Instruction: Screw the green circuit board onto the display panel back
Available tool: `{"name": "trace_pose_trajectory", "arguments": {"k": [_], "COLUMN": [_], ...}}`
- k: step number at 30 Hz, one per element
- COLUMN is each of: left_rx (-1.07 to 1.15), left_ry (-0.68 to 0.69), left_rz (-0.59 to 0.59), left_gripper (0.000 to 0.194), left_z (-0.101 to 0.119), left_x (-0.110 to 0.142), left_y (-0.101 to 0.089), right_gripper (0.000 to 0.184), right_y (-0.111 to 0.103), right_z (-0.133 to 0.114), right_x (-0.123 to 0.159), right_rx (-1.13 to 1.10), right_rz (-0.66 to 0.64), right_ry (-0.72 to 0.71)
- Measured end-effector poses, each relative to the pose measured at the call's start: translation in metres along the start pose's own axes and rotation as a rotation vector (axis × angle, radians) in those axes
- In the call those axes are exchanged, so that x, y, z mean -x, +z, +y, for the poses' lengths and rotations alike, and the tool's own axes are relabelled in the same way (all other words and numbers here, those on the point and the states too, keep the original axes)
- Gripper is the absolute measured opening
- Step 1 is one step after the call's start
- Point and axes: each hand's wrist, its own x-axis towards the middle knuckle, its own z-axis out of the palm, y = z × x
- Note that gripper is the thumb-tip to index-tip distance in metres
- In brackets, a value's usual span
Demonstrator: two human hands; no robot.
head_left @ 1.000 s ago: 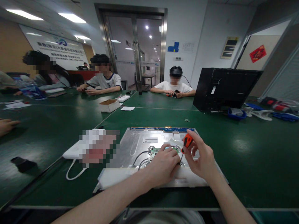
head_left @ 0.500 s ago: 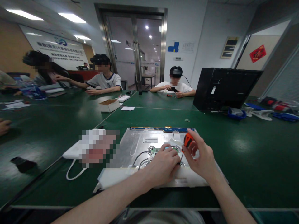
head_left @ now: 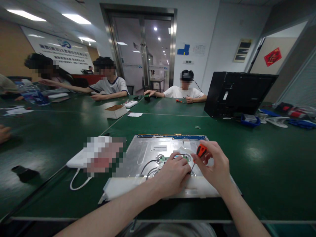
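Orange-and-black screwdriver, pinched in right hand, seemingly for fine control; left hand lies over circuit board on metal panel, apparently bracing it, grip unclear.

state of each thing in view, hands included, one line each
Screwdriver: tilted, shaft downward, held in the right hand
Left hand: over the green circuit board, partly hiding it
Metal panel: flat on the table
Small box: open-topped
Black monitor: upright
Ceiling lights: lit
Glass doors: apparently shut
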Motion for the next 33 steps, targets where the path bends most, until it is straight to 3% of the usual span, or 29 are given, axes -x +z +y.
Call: {"name": "trace_pose_trajectory", "arguments": {"k": [16, 21, 27, 33], "left_rx": [0.001, 0.003, 0.003, 0.001], "left_ry": [0.0, 0.004, -0.001, -0.003], "left_rz": [-0.015, -0.002, 0.002, -0.003], "left_gripper": [0.006, 0.005, 0.006, 0.007], "left_z": [0.0004, -0.0003, -0.0007, 0.0003], "left_x": [-0.0009, -0.0011, -0.0007, -0.0008], "left_y": [-0.0015, -0.0015, -0.0007, -0.0023], "right_gripper": [0.034, 0.03, 0.037, 0.034], "right_y": [-0.0013, 0.0008, 0.0069, 0.0034], "right_z": [-0.0018, -0.0014, -0.0001, 0.0002], "right_x": [-0.0001, 0.0024, 0.0049, 0.0042], "right_rx": [-0.008, -0.042, -0.13, -0.05], "right_rz": [-0.035, 0.027, 0.076, 0.03], "right_ry": [0.02, 0.047, 0.092, 0.065]}}
